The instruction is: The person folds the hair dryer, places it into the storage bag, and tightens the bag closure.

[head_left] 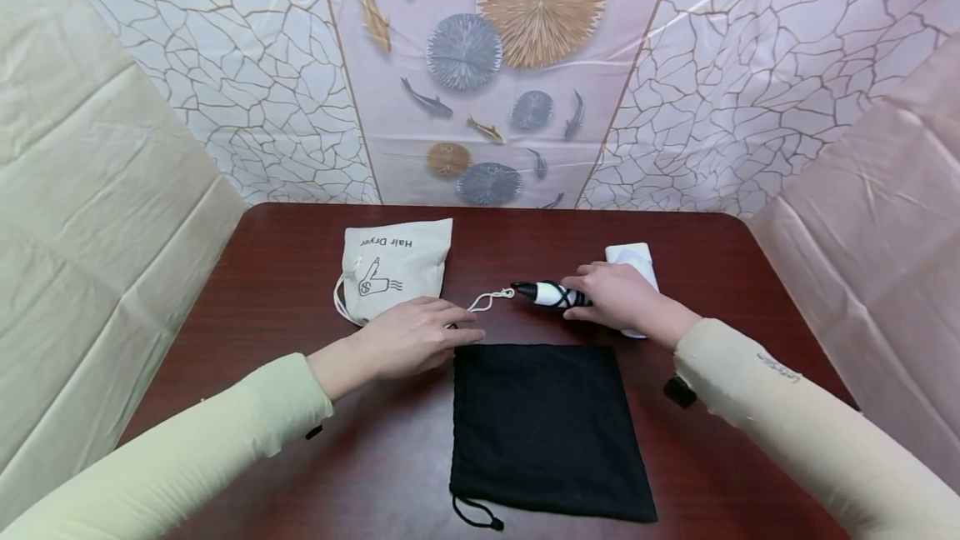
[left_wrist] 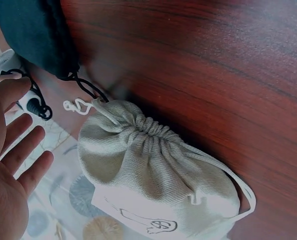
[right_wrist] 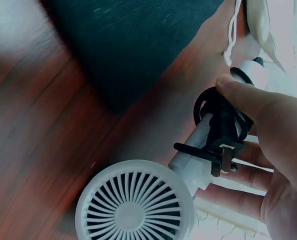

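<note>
Right hand grips a white hair dryer beyond the flat black bag. Left hand, fingers loosely spread, is near a cream bag, seemingly plump, contents hidden.

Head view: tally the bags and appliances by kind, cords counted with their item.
Drawstring bags: 2 (beige bag, black bag)
Hair dryer: 1
Total: 3
</note>
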`<state>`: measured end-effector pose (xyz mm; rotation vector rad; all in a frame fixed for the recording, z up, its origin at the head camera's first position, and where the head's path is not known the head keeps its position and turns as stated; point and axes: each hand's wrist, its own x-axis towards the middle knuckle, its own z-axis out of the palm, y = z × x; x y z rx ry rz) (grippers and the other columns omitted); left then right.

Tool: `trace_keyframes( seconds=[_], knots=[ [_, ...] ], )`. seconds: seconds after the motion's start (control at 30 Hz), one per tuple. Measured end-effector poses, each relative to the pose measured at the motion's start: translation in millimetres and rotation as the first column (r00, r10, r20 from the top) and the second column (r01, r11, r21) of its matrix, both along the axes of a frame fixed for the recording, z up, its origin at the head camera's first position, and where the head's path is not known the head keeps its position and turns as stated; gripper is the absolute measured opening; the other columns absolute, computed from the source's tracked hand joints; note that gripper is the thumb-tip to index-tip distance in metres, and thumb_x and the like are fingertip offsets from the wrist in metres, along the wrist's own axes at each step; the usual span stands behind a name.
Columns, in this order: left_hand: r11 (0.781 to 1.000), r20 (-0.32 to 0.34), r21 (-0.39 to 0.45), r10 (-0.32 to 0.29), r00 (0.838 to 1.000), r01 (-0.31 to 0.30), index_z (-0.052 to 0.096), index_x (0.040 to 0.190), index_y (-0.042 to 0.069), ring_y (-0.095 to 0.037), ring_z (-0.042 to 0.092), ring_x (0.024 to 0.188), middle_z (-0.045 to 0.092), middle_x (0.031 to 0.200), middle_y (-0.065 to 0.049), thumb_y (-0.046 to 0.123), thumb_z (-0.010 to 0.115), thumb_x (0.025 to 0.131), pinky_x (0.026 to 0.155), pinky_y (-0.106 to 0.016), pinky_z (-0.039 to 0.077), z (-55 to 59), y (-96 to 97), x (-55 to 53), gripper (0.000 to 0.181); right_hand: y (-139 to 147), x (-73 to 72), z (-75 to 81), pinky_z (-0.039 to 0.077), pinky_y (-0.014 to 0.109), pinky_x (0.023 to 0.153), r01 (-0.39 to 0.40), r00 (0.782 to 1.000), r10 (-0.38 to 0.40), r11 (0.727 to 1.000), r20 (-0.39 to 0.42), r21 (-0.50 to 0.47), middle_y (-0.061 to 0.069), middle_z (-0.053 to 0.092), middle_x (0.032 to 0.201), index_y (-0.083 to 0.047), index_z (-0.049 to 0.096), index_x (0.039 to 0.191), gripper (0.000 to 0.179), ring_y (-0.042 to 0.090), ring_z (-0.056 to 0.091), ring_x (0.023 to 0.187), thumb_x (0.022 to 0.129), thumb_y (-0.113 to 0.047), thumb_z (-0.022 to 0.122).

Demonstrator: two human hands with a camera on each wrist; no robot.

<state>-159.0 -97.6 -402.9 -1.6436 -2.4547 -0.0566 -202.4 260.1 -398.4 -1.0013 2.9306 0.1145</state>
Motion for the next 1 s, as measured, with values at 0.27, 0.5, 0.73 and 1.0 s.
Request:
trace_keyframes(
  seconds=[0.27,0.5,0.73,1.0],
  knots=[
    [1.0,0.011,0.013,0.006,1.0,-0.007,0.072,0.139,0.02,-0.024,0.066,0.126,0.07,0.137,-0.007,0.013,0.076,0.096,0.108,-0.041,0.053,-3.5,-3.9,0.8,0.044,-20.3,-7.4,-6.7,0.062,0.049,0.083,-0.015,1.0,0.015,0.998,0.01,0.055,0.018,0.075,0.122,-0.009,0.077,0.126,0.045,0.033,0.073,0.108,0.095,-0.041,0.081],
    [1.0,0.01,0.016,0.015,1.0,-0.015,0.071,0.14,0.019,-0.024,0.067,0.125,0.07,0.136,-0.007,0.012,0.075,0.096,0.108,-0.041,0.053,-5.3,-4.0,0.8,0.044,-35.7,-13.0,-8.1,0.061,0.047,0.082,-0.022,0.999,0.02,0.996,0.028,0.082,0.016,0.077,0.117,-0.009,0.078,0.122,0.044,0.03,0.074,0.102,0.094,-0.043,0.081],
    [1.0,0.005,0.007,0.028,1.0,-0.028,0.071,0.14,0.019,-0.025,0.067,0.125,0.07,0.135,-0.008,0.014,0.077,0.096,0.108,-0.042,0.053,-5.3,-4.0,1.2,0.045,-39.8,-11.9,-6.9,0.062,0.048,0.083,-0.002,1.0,0.0,0.998,0.029,0.06,0.017,0.076,0.12,-0.008,0.077,0.125,0.05,0.031,0.074,0.105,0.095,-0.047,0.079],
    [0.999,-0.004,0.012,0.04,0.999,-0.039,0.07,0.142,0.018,-0.026,0.067,0.123,0.07,0.134,-0.008,0.014,0.079,0.094,0.107,-0.042,0.053,-2.0,-2.6,-1.2,0.049,0.2,-5.7,16.2,0.056,0.058,0.098,0.019,0.998,-0.012,0.995,0.068,-0.097,0.02,0.068,0.139,-0.007,0.067,0.145,0.056,0.04,0.065,0.128,0.102,-0.043,0.072]
  ],
)
